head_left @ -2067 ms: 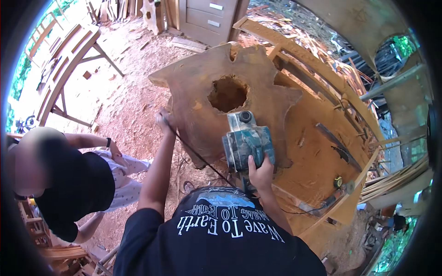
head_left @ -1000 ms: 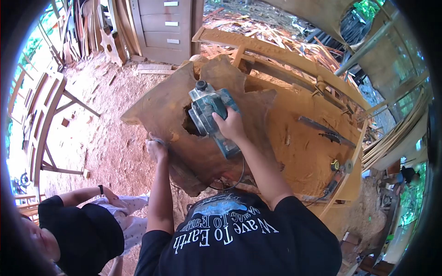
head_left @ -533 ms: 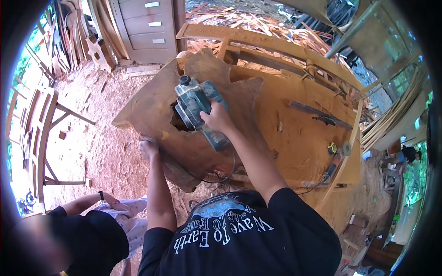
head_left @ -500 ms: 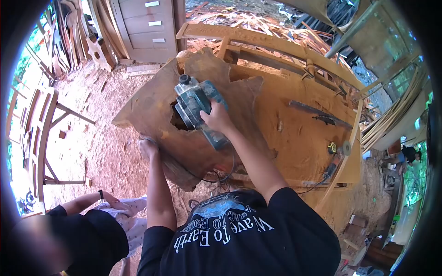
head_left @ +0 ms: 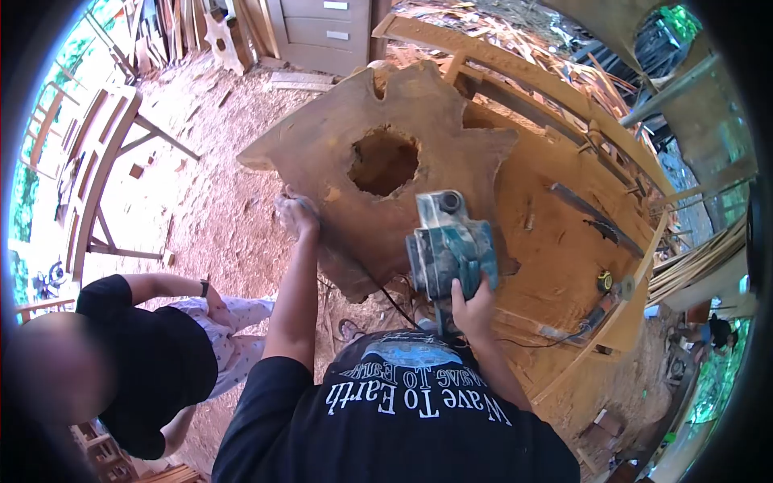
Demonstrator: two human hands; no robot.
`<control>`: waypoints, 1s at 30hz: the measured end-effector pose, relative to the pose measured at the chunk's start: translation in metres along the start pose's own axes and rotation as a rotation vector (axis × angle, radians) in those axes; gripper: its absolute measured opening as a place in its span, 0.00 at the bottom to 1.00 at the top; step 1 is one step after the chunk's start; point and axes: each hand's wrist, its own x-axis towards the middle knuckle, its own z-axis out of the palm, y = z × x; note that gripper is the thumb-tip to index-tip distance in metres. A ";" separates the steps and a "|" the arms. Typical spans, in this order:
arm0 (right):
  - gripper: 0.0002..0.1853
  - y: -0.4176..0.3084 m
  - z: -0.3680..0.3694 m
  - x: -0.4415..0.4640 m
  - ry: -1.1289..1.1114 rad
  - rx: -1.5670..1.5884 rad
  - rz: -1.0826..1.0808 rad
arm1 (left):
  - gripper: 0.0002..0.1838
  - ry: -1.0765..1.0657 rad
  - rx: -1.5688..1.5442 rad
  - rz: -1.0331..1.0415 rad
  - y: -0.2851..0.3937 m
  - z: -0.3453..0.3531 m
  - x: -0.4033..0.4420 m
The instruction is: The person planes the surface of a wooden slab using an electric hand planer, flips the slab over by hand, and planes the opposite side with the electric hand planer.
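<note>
My right hand (head_left: 473, 307) is closed round the rear handle of a dusty teal electric planer (head_left: 451, 253). The planer is over the near right part of a thick, irregular wooden slab (head_left: 322, 153); whether its base touches the wood is hidden. A rough-edged hole (head_left: 385, 161) goes through the slab. At the slab's left edge, my left hand (head_left: 298, 214) grips the side, its fingers partly hidden. A dark power cord (head_left: 393, 303) runs across the slab's near edge.
Under the slab is a sawdust-covered workbench (head_left: 564, 266). On its right lie a long dark blade-like piece (head_left: 600, 217), a tape measure (head_left: 604, 281) and an angle grinder (head_left: 605, 306). A person (head_left: 161, 362) is close at left, near a wooden frame (head_left: 101, 173).
The planer has come back from beside the hole toward my body and to the right, uncovering the hole. My left hand stays at the slab's left edge. The view has shifted.
</note>
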 end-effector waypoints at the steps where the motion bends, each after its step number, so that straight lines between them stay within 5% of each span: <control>1: 0.23 0.001 -0.001 -0.005 0.026 -0.026 0.008 | 0.27 0.005 0.019 0.011 0.004 -0.003 -0.004; 9: 0.21 -0.018 0.017 0.049 -0.005 -0.061 -0.014 | 0.25 -0.098 0.008 -0.024 0.028 -0.033 -0.020; 30: 0.24 -0.043 0.157 0.380 0.038 -0.151 -0.273 | 0.29 -0.162 0.091 -0.079 0.045 -0.038 -0.018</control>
